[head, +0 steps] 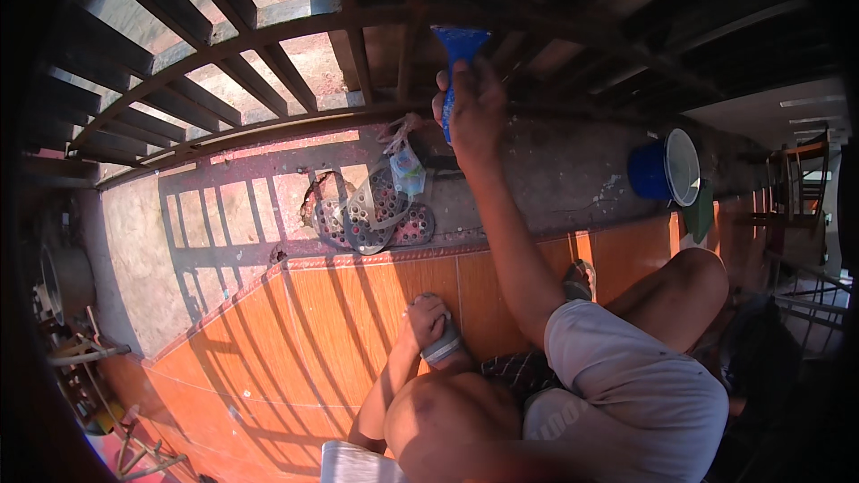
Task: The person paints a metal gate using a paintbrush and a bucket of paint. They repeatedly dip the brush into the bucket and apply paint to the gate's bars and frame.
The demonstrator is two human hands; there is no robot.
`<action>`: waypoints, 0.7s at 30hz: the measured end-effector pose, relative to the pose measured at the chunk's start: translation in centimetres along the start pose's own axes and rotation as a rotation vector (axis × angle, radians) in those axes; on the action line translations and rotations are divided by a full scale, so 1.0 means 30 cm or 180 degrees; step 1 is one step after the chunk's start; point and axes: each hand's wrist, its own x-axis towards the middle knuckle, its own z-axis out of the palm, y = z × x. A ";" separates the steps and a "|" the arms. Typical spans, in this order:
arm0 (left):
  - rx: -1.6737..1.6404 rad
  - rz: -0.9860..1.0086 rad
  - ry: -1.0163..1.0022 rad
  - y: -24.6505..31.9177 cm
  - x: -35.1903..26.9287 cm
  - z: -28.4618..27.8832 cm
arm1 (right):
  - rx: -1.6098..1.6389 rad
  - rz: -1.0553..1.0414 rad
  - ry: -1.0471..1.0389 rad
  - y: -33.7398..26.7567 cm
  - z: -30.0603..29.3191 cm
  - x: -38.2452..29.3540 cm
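Note:
A blue putty knife-like scraper (pixel 462 44) is upright in my right hand (pixel 478 107), its thumb along the handle and its wide edge pointing away from me. That edge is at a dark horizontal rail of the slatted gate (pixel 396 17); whether it touches cannot be told. Pale smears mark the scraper. Low in front of me, my left hand (pixel 426 317) rests over the front of my left foot, beside the grey sandal strap (pixel 441 347). How its fingers are bent is hard to make out.
Studded sandals (pixel 376 211) and a clear plastic bag (pixel 408 168) lie on worn concrete below the gate. A blue bucket (pixel 645 172) with a white inside stands right, near a green object (pixel 699 211). Orange tiles (pixel 322 322) end at a raised edge. Chairs (pixel 798 181) stand far right.

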 end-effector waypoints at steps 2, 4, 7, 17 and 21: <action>0.0009 -0.0079 -0.0026 0.003 0.002 0.001 | -0.0024 0.0137 0.0089 0.016 0.003 -0.023; 0.0046 -0.0040 0.0016 0.002 0.003 0.004 | -0.0049 0.0043 0.0085 0.056 -0.007 -0.039; 0.0059 0.0020 0.0032 -0.004 0.002 0.009 | -0.0056 -0.0126 0.0054 0.141 -0.041 -0.057; 0.0015 0.0018 -0.0012 -0.006 0.001 0.007 | -0.0036 0.1263 0.0395 0.434 -0.149 -0.014; 0.0006 -0.0009 0.0013 -0.005 0.005 0.009 | -0.0167 0.1995 0.0633 0.473 -0.180 -0.028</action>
